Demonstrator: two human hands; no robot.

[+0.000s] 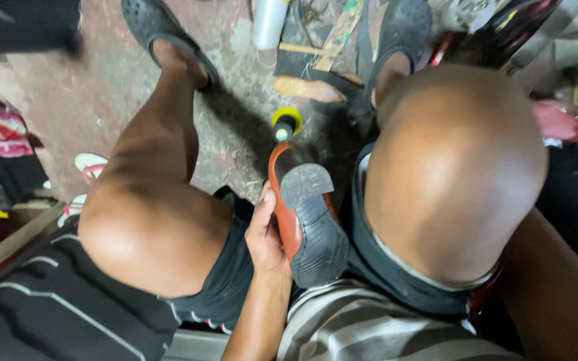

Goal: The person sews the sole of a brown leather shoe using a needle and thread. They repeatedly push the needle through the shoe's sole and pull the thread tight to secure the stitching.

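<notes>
**One Shoe Held Between the Knees**

One brown leather shoe with a black ribbed rubber sole and a grey heel patch (306, 214) stands sole-up between the person's bare knees, its toe pointing down toward the floor. The left hand (264, 234) wraps the shoe's brown side from the left, fingers curled round the upper and clasping it. The right hand is hidden behind the right knee, so its grip cannot be told; only the forearm shows at the lower right edge. Just beyond the shoe's toe sits a round yellow-rimmed black object (286, 124), too small to identify. Both feet wear dark perforated clogs (158, 30) on the stained concrete floor (68, 100). Past them lie a white plastic bottle (269, 23) and a flat tan wooden piece (309, 89). Black shorts with white piping (55, 301) cover the left thigh.
</notes>
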